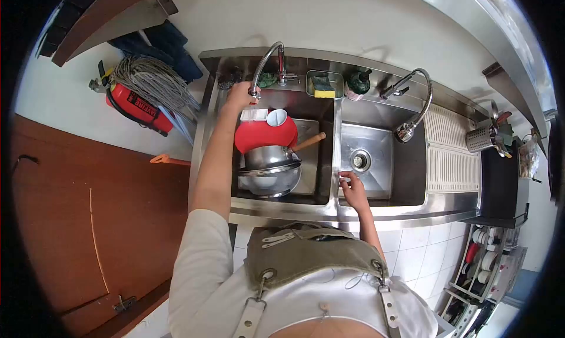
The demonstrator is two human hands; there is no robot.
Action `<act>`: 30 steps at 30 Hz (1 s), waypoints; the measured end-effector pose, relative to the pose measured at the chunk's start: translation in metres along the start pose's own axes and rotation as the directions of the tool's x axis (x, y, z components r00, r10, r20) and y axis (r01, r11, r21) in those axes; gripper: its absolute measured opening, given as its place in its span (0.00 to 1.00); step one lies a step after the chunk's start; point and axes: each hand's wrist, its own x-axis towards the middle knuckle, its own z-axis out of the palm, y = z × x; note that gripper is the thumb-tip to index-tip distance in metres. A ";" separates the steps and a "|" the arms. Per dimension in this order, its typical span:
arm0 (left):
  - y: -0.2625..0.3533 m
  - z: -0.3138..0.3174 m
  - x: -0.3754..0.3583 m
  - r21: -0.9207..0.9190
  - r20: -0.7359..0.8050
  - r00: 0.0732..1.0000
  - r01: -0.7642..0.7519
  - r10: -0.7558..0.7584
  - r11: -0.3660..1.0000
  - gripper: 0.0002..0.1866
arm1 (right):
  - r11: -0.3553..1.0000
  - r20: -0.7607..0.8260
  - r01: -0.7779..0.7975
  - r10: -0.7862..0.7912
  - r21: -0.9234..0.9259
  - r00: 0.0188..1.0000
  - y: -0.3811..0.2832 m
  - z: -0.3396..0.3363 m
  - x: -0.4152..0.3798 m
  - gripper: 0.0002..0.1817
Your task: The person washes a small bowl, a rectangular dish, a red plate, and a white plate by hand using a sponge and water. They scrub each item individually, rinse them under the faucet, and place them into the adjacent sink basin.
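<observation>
My left hand (240, 97) reaches to the end of the left faucet (262, 67), with its fingers wrapped round the spout tip. Below it in the left sink lie a red round item (259, 135), a white cup (276, 117), a white rectangular dish (254, 115), a steel pot (265, 157) with a wooden handle (309, 141), and a bowl (273, 182). Over the front of the right sink (368, 150), near the divider, my right hand (352, 188) hovers with its fingers curled apart and nothing visible in them.
Behind the divider are a tray with a yellow sponge (324, 90) and a dark bottle (358, 84). A second faucet (426, 97) arches over the right sink. A ribbed drainboard (453, 155) and utensil holder (481, 139) stand at right; a fire extinguisher (138, 107) hangs left.
</observation>
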 end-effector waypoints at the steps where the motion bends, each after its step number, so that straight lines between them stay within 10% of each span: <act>1: -0.001 0.003 0.000 -0.001 -0.003 1.000 0.004 -0.004 1.000 0.19 | 1.000 0.018 -0.012 0.011 0.001 1.000 -0.003 0.000 0.000 0.11; 22: 0.016 0.030 -0.015 -0.211 -0.003 1.000 -0.026 0.026 0.977 0.20 | 0.984 0.254 0.171 -0.180 0.059 0.950 -0.037 0.049 0.089 0.10; 26: 0.023 0.027 -0.025 -0.193 -0.053 0.998 -0.042 0.032 0.980 0.20 | 0.949 0.284 0.027 -0.120 0.313 0.951 -0.074 0.061 0.158 0.15; 30: -0.004 0.052 -0.028 -0.546 -0.108 0.993 -0.100 0.048 0.832 0.18 | 0.582 0.417 -0.423 0.153 0.695 0.896 -0.097 0.086 0.250 0.18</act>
